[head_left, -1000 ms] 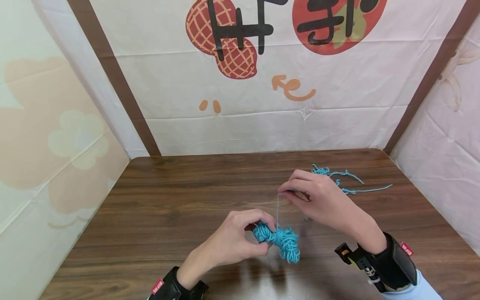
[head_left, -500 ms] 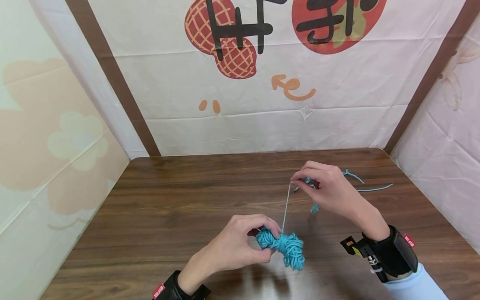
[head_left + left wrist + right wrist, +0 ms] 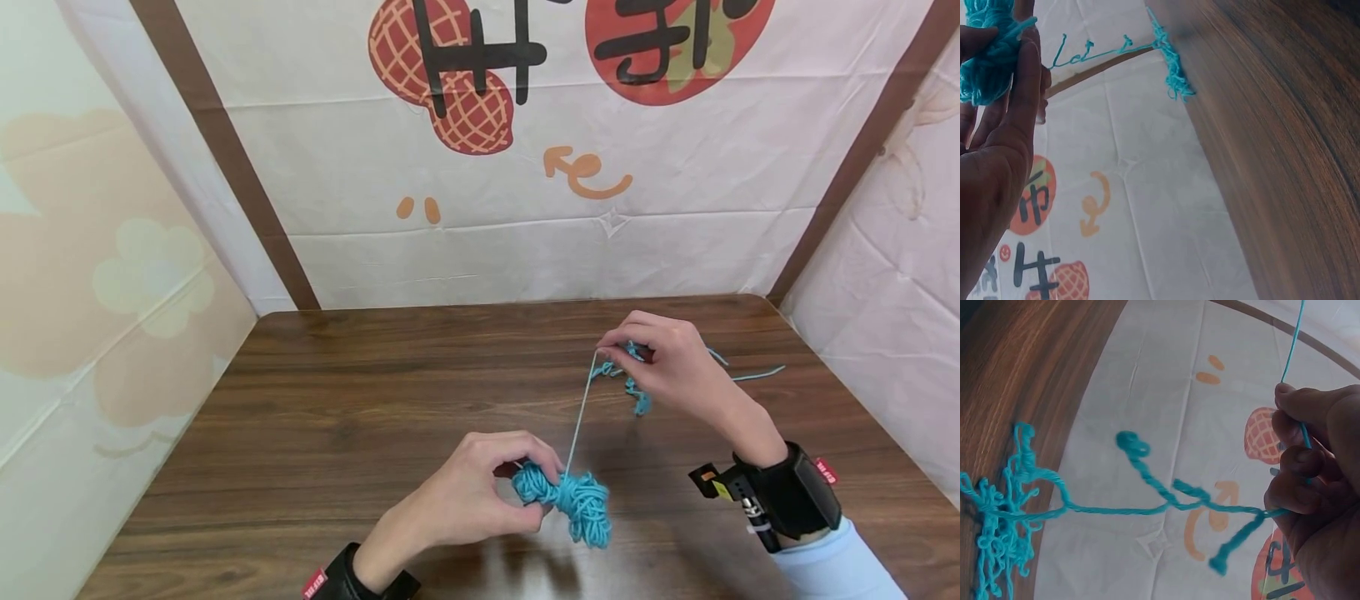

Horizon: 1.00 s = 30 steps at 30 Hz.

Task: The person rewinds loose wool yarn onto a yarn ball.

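A blue yarn bundle point(image 3: 588, 510), cinched in the middle like a bow, is pinched between the thumb and fingers of my left hand point(image 3: 483, 485) above the table. From its middle a taut yarn strand point(image 3: 582, 408) slants up to my right hand point(image 3: 678, 360). The right thumb and fingertips pinch that strand. Below the right hand, in the right wrist view, the yarn continues as a line with short knotted offshoots point(image 3: 1138, 472) down to a tangled yarn heap point(image 3: 1007, 519) on the table. The right hand partly hides this heap in the head view.
The wooden table point(image 3: 360, 400) spreads under both hands. Loose yarn ends point(image 3: 761, 374) lie at its far right. A white printed cloth point(image 3: 337, 167) hangs behind the table, with more cloth at both sides.
My right hand has moved up and right, away from the left, lengthening the taut strand. The knotted yarn below it has shifted. My left hand and the bundle moved slightly right and down.
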Available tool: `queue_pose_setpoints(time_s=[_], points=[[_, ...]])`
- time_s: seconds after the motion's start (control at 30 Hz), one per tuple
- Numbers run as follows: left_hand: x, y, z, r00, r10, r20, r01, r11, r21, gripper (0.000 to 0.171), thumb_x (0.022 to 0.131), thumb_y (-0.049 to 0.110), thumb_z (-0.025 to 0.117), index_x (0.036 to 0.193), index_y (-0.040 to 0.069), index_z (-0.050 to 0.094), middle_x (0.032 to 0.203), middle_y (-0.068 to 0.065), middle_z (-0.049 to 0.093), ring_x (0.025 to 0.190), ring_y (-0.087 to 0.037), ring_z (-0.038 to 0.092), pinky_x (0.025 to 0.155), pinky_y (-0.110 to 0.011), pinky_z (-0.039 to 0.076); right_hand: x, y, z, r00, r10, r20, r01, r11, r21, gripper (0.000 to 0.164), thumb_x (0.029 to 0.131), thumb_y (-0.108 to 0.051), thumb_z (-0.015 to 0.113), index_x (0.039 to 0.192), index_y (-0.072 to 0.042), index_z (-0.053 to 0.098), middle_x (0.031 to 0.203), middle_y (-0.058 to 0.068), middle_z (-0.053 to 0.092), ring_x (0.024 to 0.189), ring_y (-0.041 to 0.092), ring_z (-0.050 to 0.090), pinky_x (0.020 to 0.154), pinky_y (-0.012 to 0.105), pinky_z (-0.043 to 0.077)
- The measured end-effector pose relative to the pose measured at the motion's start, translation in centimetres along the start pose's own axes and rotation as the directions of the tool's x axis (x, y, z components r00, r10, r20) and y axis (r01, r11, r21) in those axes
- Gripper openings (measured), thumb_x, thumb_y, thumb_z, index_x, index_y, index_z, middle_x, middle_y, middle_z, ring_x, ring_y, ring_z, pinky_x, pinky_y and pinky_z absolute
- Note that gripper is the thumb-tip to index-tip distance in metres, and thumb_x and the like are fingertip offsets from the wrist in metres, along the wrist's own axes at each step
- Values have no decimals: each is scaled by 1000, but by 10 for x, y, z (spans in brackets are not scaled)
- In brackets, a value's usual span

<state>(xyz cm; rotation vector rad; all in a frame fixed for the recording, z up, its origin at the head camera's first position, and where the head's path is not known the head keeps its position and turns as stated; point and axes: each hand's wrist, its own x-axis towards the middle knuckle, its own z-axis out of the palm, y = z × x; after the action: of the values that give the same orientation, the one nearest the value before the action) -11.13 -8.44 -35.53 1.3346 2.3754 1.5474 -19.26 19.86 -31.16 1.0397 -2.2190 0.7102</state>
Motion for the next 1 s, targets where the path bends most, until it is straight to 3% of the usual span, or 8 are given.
queue_pose_setpoints(time_s=[0.27,0.37,0.5,0.6,0.73,0.83,0.93,1.0], points=[[-4,2,-1,1000,-20,3,20,982,-189,29,79,1,77,103,16,70,108,-2,74,91,-3,68,74,-26,63,-6,10,-3,998,61,-8,-62,998,-10,19,79,3,82,91,-11,78,81,-6,69,60,-3,41,55,11,33],[-5,1,-3,998,-44,-35,29,931,-365,27,79,-4,76,104,4,68,111,-14,72,91,-6,69,74,-27,64,-9,11,-4,996,82,20,-82,997,0,19,80,4,80,90,-12,78,80,-8,68,60,-3,41,54,11,35],[-5,-3,-9,976,-101,-195,-21,842,-539,26,80,-10,73,104,-4,62,113,-12,69,96,-9,70,80,-23,62,-13,7,-5,985,100,138,-105,994,28,19,83,4,78,87,-14,77,77,-12,63,60,-4,42,54,14,39],[-2,-4,-13,914,-211,-347,-33,812,-582,26,83,-9,71,105,3,62,112,-3,69,99,-10,70,84,-22,61,-14,-2,-7,941,121,316,-146,988,55,19,86,2,75,86,-18,76,78,-14,62,63,-4,45,55,16,43],[3,-2,-16,778,-385,-496,49,824,-564,27,86,-6,72,108,6,63,107,-2,67,92,-11,70,80,-23,62,-14,-20,-9,826,123,550,-210,973,98,19,90,-2,70,87,-19,74,81,-13,65,66,-5,50,58,17,48],[5,-2,-16,689,-461,-559,131,838,-530,28,87,-4,74,111,0,62,105,-6,64,89,-13,71,80,-24,63,-13,-36,-8,766,79,638,-220,965,145,20,91,-3,67,86,-21,74,79,-14,64,65,-6,49,58,16,48],[7,-4,-15,641,-468,-608,177,861,-476,29,87,-2,76,112,0,63,105,-8,63,89,-14,71,78,-25,63,-11,-53,-6,737,24,675,-208,959,193,22,91,-4,66,83,-24,72,76,-18,60,66,-7,47,59,15,46],[6,-7,-13,633,-432,-643,196,892,-407,29,85,-2,77,111,3,66,106,-8,66,88,-14,71,77,-25,63,-10,-63,-7,720,-6,694,-196,958,211,24,90,-5,66,81,-26,71,76,-20,58,68,-7,47,60,13,45]])
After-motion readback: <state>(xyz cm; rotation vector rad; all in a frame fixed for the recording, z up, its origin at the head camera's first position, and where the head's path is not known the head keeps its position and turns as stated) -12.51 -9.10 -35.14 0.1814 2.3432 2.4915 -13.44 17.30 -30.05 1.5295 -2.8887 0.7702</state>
